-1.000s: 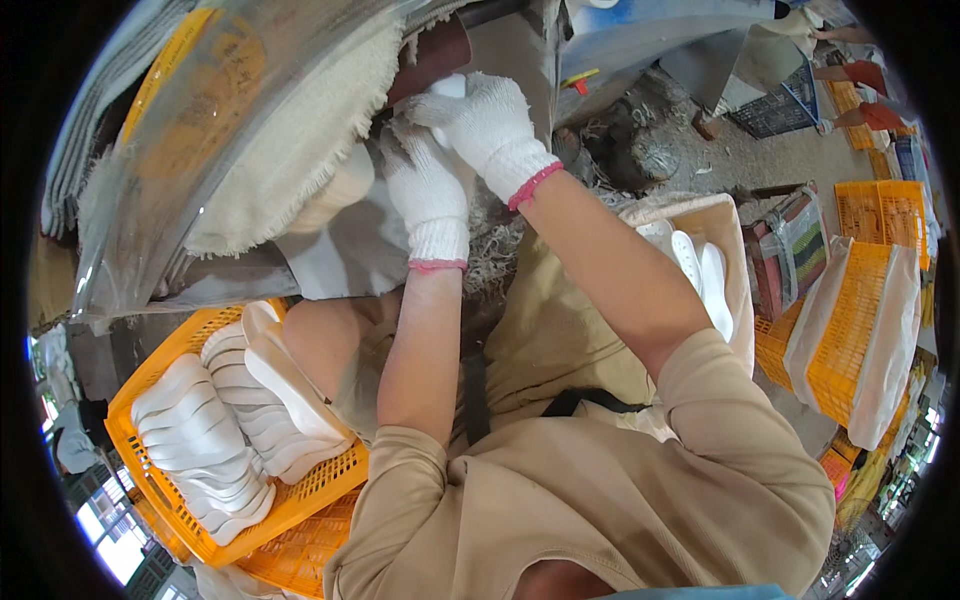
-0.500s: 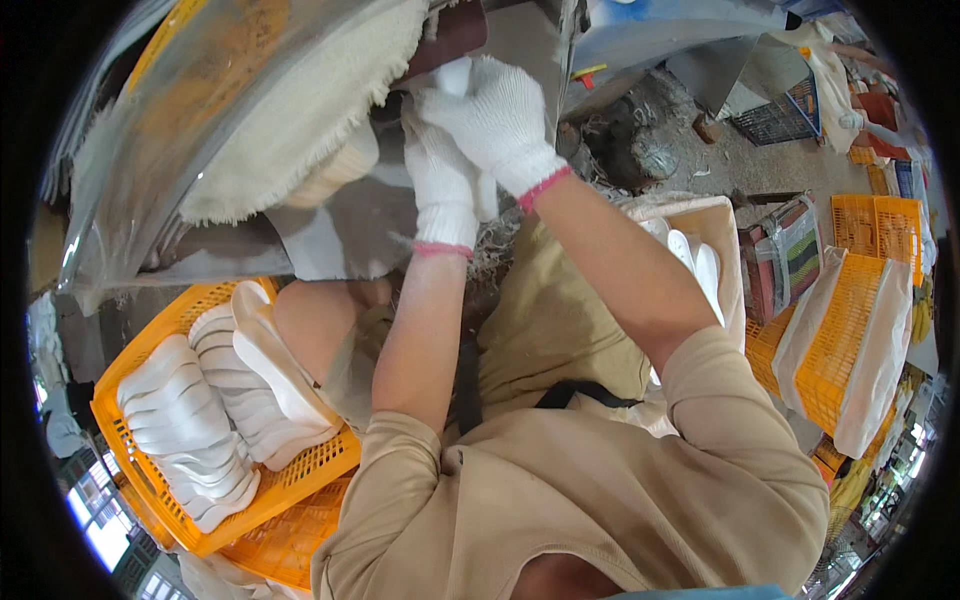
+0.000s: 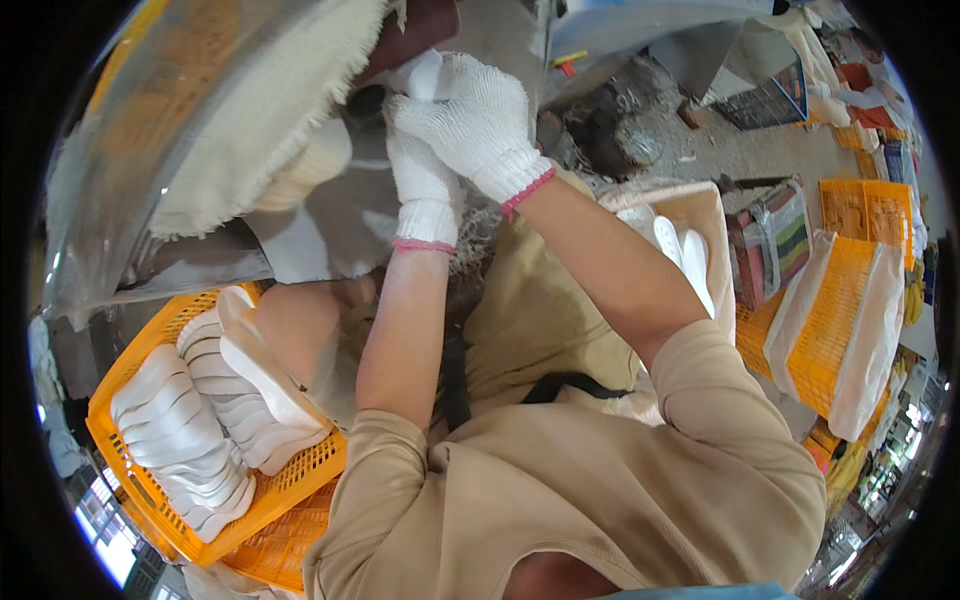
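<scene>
Both my hands wear white knitted gloves with pink cuffs and meet beside a large, frayed cloth buffing wheel (image 3: 285, 110). My right hand (image 3: 482, 115) curls around a smooth white piece (image 3: 426, 76), whose rounded end stands out past the fingers. Just below and left of it, my left hand (image 3: 418, 175) is closed close against the same piece. The gloves hide most of the piece, so its full shape does not show. Similar long, spoon-like white pieces (image 3: 180, 425) lie nested in rows in an orange crate (image 3: 215, 545) at my left.
A clear plastic sheet (image 3: 100, 210) hangs over the wheel's left side. At my right, a lined bin (image 3: 715, 260) holds more white pieces (image 3: 692, 262). Orange crates (image 3: 822, 330) stand farther right. A dusty round machine part (image 3: 625, 140) sits beyond my right forearm.
The whole view has shifted slightly, with hands and surroundings a little farther left in the picture. Both hands keep their closed hold on the white piece near the wheel.
</scene>
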A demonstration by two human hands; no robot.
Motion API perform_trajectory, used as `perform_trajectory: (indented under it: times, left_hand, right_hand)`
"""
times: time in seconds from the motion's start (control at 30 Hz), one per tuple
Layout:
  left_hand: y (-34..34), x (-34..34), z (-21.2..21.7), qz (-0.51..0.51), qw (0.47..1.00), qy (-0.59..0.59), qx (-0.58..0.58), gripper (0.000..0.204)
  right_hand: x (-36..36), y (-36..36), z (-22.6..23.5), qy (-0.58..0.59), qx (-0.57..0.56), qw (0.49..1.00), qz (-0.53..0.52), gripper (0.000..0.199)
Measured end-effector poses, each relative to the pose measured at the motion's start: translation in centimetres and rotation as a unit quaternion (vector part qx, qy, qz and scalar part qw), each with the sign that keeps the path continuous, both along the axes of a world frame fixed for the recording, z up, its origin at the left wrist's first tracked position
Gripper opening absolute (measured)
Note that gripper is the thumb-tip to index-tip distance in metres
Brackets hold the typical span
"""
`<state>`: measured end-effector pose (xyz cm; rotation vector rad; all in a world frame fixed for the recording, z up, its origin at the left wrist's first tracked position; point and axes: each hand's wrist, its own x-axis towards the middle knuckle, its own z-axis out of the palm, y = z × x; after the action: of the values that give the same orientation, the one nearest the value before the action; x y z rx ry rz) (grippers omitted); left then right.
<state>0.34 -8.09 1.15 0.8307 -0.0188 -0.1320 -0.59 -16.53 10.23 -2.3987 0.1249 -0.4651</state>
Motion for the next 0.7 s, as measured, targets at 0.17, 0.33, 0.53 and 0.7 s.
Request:
perform_trajectory:
  times: [0.17, 0.33, 0.53, 0.7]
  left_hand:
    - [0.5, -0.3, 0.6, 0.039, 0.991, 0.028, 0.122, 0.036]
    - [0.8, -1.2, 1.0, 0.049, 0.977, -0.014, 0.207, 0.037]
    - [0.6, 1.6, -0.8, 0.140, 0.859, -0.162, 0.465, 0.040]
    - [0.6, 1.9, -1.0, 0.111, 0.921, -0.103, 0.358, 0.042]
  right_hand:
    - [-1.1, 0.5, -0.8, -0.022, 0.035, 0.999, -0.002, 0.055]
    - [-2.8, 0.6, -0.8, -0.053, 0.149, 0.987, -0.011, 0.056]
    - [-0.2, 0.1, 0.2, -0.038, 0.150, 0.987, -0.033, 0.047]
    - [-0.5, 0.0, 0.7, -0.022, 0.152, 0.988, -0.015, 0.051]
